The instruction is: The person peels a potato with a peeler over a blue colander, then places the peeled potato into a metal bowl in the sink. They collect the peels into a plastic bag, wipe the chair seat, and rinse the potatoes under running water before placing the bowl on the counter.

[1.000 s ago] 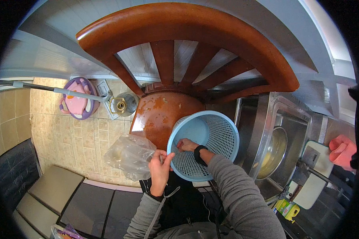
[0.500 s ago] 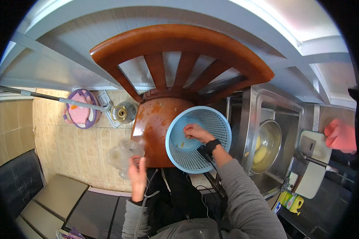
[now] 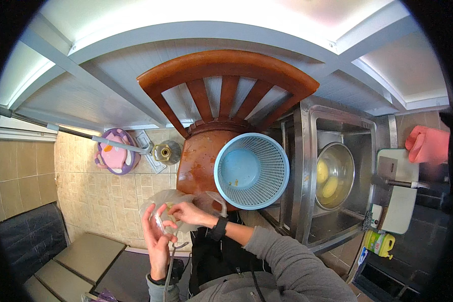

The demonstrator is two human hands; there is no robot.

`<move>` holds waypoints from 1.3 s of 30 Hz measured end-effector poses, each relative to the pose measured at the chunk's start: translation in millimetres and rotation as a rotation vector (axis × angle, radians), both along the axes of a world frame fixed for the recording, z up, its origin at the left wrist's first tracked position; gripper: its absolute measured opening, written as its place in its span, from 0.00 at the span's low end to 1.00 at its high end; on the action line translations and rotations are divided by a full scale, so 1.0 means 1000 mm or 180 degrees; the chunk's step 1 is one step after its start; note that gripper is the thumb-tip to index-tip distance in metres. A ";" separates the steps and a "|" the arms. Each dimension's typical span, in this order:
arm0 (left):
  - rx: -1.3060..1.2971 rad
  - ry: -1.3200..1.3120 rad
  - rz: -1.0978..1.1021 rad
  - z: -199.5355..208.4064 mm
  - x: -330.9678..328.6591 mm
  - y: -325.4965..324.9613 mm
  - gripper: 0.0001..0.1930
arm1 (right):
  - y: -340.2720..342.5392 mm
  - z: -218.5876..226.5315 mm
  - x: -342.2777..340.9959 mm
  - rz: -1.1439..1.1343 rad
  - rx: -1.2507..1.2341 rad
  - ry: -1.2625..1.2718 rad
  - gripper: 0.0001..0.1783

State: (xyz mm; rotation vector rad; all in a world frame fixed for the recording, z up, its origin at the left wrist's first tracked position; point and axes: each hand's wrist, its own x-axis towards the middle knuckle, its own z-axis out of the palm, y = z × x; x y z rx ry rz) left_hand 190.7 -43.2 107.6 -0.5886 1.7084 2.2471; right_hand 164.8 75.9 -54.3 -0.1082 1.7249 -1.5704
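Note:
My left hand (image 3: 158, 241) holds a clear plastic bag (image 3: 212, 202) over the front left of the wooden chair seat, its fingers spread at the bag's mouth. Bent toward that mouth, my right hand (image 3: 189, 214) has its fingers drawn together; whatever they hold is too small to make out. A blue perforated plastic basket (image 3: 268, 176) stands on the chair seat (image 3: 199, 163), to the right of both hands. Small yellowish-brown scraps (image 3: 235, 182) lie on its bottom. Wet orange-brown spots mark the seat.
To the right, a steel sink (image 3: 309, 166) contains a metal bowl (image 3: 343, 194) with yellow peeled pieces. Beyond it are a cutting board (image 3: 400, 209), a pink cloth (image 3: 428, 144) and a yellow bottle (image 3: 385, 244). A purple-pink child's seat (image 3: 117, 153) and a glass jar (image 3: 167, 152) stand at left.
My right hand has come out of the basket and moved left to the plastic bag. My left hand keeps the bag, its fingers now more spread. The whole view has shifted slightly.

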 end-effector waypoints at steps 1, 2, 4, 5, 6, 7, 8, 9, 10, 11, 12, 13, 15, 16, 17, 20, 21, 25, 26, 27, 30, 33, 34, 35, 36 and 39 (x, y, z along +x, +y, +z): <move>0.0008 -0.0002 0.0011 0.008 0.002 0.002 0.45 | -0.008 -0.004 0.007 0.0224 0.0631 0.0399 0.14; 0.0064 0.0012 0.0012 0.016 0.004 0.005 0.45 | -0.012 -0.005 0.012 0.0187 0.1022 0.0767 0.16; 0.0139 0.0092 -0.0053 0.028 0.008 0.006 0.44 | -0.010 0.002 0.017 0.0313 0.1497 0.1131 0.18; 0.0118 0.0137 -0.0040 0.030 0.007 0.007 0.44 | -0.004 0.009 0.016 0.0540 0.1398 0.1173 0.18; 0.0103 0.0178 -0.0024 0.031 0.007 0.008 0.44 | 0.004 0.017 0.013 0.0696 0.1471 0.1207 0.19; 0.0090 0.0217 -0.0012 0.030 0.007 0.007 0.44 | 0.015 0.025 0.008 0.0614 0.1376 0.1308 0.18; 0.0062 0.0209 -0.0035 0.028 0.006 0.007 0.44 | 0.028 0.032 0.000 0.0456 0.1449 0.1408 0.17; 0.0033 0.0199 -0.0051 0.025 0.005 0.005 0.43 | 0.043 0.037 -0.008 0.0314 0.1427 0.1518 0.17; 0.0004 0.0181 -0.0060 0.021 0.003 0.004 0.43 | 0.062 0.039 -0.019 0.0092 0.1416 0.1268 0.16; 0.0004 0.0145 -0.0098 0.016 0.003 0.002 0.42 | 0.082 0.037 -0.031 -0.0176 0.1178 0.1196 0.15; 0.0002 0.0110 -0.0139 0.012 0.003 0.001 0.41 | 0.105 0.031 -0.043 -0.0561 0.1307 0.0935 0.14; 0.0023 0.0091 -0.0166 0.006 0.002 0.002 0.40 | 0.127 0.021 -0.055 -0.1096 0.1147 0.1052 0.12; 0.0075 -0.0035 -0.0343 -0.006 -0.001 0.009 0.39 | 0.164 -0.012 -0.077 -0.0795 0.2336 0.1172 0.10; 0.0121 -0.0086 -0.0426 -0.012 -0.005 0.014 0.38 | 0.178 -0.034 -0.085 -0.0286 0.2584 0.0819 0.10; 0.0112 -0.0102 -0.0543 -0.020 -0.011 0.021 0.38 | 0.189 -0.058 -0.091 0.0232 0.2881 0.0427 0.10; 0.0125 -0.0207 -0.0819 -0.037 -0.023 0.045 0.36 | 0.204 -0.130 -0.089 0.0327 0.2697 -0.1186 0.12; 0.0147 -0.0237 -0.0864 -0.044 -0.027 0.053 0.36 | 0.205 -0.152 -0.083 0.0198 0.2792 -0.1312 0.13; 0.0027 -0.0545 -0.0929 -0.083 -0.041 0.085 0.30 | 0.207 -0.220 -0.061 0.0270 0.3160 -0.1378 0.15; -0.0166 -0.0588 -0.0809 -0.095 -0.042 0.094 0.29 | 0.208 -0.231 -0.056 0.0337 0.3105 -0.1372 0.16; -0.0262 -0.0777 -0.0820 -0.107 -0.044 0.102 0.29 | 0.209 -0.240 -0.052 0.0336 0.3096 -0.1302 0.16; -0.0338 -0.1043 -0.0827 -0.133 -0.045 0.121 0.26 | 0.208 -0.254 -0.046 0.0537 0.3001 -0.1286 0.18; -0.0623 -0.0904 -0.0801 -0.144 -0.043 0.132 0.23 | 0.201 -0.258 -0.044 0.0712 0.2857 -0.1267 0.20; -0.0713 -0.0810 -0.0702 -0.145 -0.043 0.134 0.22 | 0.198 -0.258 -0.045 0.0751 0.2828 -0.1245 0.21; -0.0741 -0.0789 -0.0665 -0.147 -0.043 0.135 0.22 | 0.195 -0.258 -0.045 0.0716 0.2733 -0.1137 0.22; -0.0771 -0.0766 -0.0631 -0.148 -0.043 0.136 0.22 | 0.192 -0.257 -0.046 0.0675 0.2669 -0.1029 0.22; -0.0813 -0.0624 -0.0578 -0.154 -0.042 0.138 0.23 | 0.187 -0.257 -0.048 0.0582 0.2582 -0.1039 0.23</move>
